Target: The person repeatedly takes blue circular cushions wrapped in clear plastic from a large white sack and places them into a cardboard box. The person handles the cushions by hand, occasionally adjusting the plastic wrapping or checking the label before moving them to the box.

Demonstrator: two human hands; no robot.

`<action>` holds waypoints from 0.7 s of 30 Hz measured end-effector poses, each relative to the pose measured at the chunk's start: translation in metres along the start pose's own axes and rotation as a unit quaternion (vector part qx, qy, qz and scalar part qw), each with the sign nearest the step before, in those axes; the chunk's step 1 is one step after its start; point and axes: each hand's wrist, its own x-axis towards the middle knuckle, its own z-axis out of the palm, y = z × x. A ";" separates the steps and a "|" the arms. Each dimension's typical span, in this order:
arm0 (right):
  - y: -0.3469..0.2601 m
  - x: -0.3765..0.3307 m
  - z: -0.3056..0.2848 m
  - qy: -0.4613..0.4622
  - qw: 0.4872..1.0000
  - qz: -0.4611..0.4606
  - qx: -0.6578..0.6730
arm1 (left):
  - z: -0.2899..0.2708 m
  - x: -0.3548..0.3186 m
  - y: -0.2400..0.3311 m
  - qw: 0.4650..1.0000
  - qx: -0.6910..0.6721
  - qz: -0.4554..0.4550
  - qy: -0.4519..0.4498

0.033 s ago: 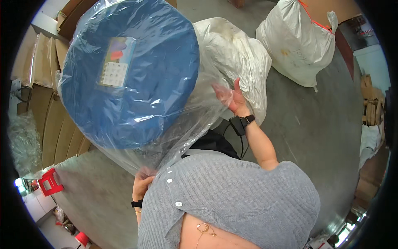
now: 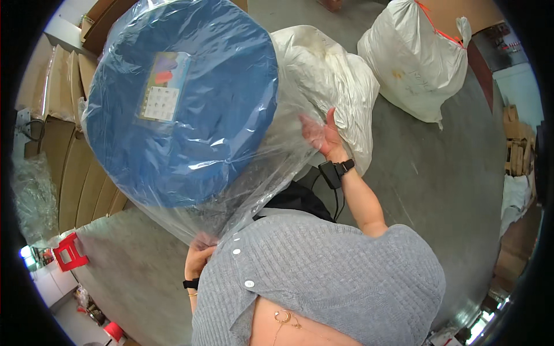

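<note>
Blue disc (image 2: 184, 109) in clear bag (image 2: 271, 167): left hand (image 2: 199, 259) clamped at 6 o'clock, right hand (image 2: 326, 138) at 3 o'clock, fingers apart; film best kept taut.

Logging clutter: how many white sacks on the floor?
2: one sack just behind the right hand, another sack at upper right. The blue disc may hide more.

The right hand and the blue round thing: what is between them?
In the head view, only clear plastic film lies between the right hand and the blue round thing; it wraps that thing.
</note>
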 end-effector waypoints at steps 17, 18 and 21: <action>-0.119 0.024 0.103 0.181 0.770 -0.340 -0.508 | -0.106 0.014 0.075 0.959 -0.033 0.148 0.240; -0.103 0.052 0.129 0.117 0.764 -0.317 -0.549 | -0.108 0.032 0.090 0.948 -0.080 0.167 0.258; -0.062 0.126 0.170 0.091 0.706 -0.205 -0.672 | -0.101 0.095 0.107 0.929 -0.158 0.240 0.233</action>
